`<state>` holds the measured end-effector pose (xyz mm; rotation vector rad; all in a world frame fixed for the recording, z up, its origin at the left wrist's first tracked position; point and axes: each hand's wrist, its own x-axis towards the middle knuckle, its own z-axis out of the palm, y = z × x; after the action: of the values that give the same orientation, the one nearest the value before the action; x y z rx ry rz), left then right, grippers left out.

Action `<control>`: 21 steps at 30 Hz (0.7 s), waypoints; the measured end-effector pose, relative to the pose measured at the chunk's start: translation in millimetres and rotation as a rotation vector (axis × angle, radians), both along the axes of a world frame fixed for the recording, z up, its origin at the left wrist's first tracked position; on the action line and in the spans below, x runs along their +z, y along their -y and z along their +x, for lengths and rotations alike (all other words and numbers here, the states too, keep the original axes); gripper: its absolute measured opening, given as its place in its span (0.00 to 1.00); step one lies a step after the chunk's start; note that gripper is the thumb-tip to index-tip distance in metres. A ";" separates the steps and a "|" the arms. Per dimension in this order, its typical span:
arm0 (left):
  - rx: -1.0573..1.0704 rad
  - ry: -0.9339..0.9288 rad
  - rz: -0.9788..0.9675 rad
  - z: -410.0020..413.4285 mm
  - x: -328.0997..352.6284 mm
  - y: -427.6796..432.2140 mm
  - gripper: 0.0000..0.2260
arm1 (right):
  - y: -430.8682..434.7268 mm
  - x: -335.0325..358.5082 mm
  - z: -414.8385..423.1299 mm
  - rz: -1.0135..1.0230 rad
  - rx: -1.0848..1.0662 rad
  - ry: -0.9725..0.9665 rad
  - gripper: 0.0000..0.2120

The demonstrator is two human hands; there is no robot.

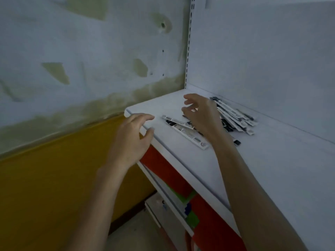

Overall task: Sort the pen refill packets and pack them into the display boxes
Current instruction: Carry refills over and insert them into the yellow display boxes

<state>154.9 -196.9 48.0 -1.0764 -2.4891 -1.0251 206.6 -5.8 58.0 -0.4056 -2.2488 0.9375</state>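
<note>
Refill packets [235, 117] beneath right hand [201, 115]

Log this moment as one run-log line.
left hand: open, at shelf edge | right hand: open, over refill packets | packets: loose, two clusters | display boxes: not in view

The pen refill packets [235, 117] heaped near the shelf's back edge are white strips with black ends and small black and grey printed blocks. The shelf [272, 178] is plain white. Below its front edge shows red packaging [213, 227] with bright green patches. The wall [81, 42] is pale blue-white, blotched olive green, above a mustard-yellow panel [54, 187].
</note>
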 end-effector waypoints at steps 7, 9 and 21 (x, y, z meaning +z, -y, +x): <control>-0.173 0.177 0.172 -60.4 -16.5 -85.8 0.10 | -48.2 -35.3 -12.3 -0.063 -0.110 0.280 0.20; -0.313 0.164 0.053 -74.0 -30.6 -106.4 0.11 | -49.5 -52.1 -11.9 -0.031 -0.153 0.401 0.22; -0.743 0.005 -0.153 -158.9 -40.2 -173.6 0.07 | -26.0 -40.4 -22.3 0.004 -0.598 0.326 0.18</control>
<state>-4.0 -23.2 7.7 -2.1333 -2.2137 -0.9930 184.3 20.1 17.6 -1.2202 -2.1956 0.5755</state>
